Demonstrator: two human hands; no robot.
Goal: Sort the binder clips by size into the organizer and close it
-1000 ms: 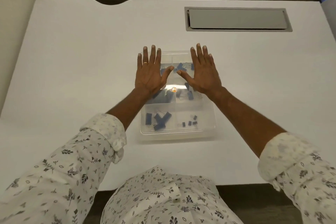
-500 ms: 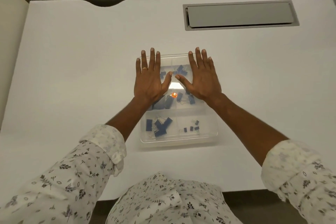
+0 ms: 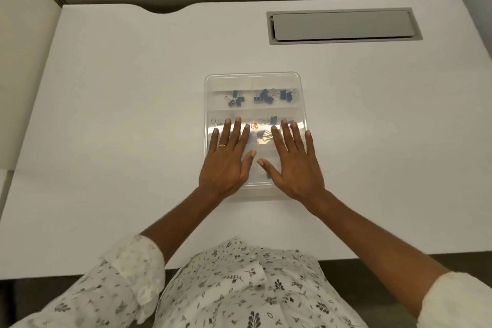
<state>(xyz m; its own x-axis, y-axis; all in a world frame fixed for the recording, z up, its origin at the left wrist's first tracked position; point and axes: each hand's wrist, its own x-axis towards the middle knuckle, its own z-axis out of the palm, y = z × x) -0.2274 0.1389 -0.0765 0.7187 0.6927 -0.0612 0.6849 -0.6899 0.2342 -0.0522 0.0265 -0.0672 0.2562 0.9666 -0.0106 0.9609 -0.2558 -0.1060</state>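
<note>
A clear plastic organizer (image 3: 302,104) lies in the middle of the white desk with its transparent lid down. Blue binder clips (image 3: 263,96) show through the lid in the far compartments, and a few more show between my hands. My left hand (image 3: 227,160) lies flat on the near left part of the lid, fingers straight and a ring on one finger. My right hand (image 3: 294,162) lies flat on the near right part, fingers spread. The near compartments are hidden under both hands.
A grey recessed cable hatch (image 3: 343,25) sits in the white desk (image 3: 119,114) at the far right. Partition walls stand along the left, back and right sides. The desk's near edge runs just in front of my body.
Both hands have slid from the far half of the lid toward me, to its near half. The far compartments with clips are now uncovered.
</note>
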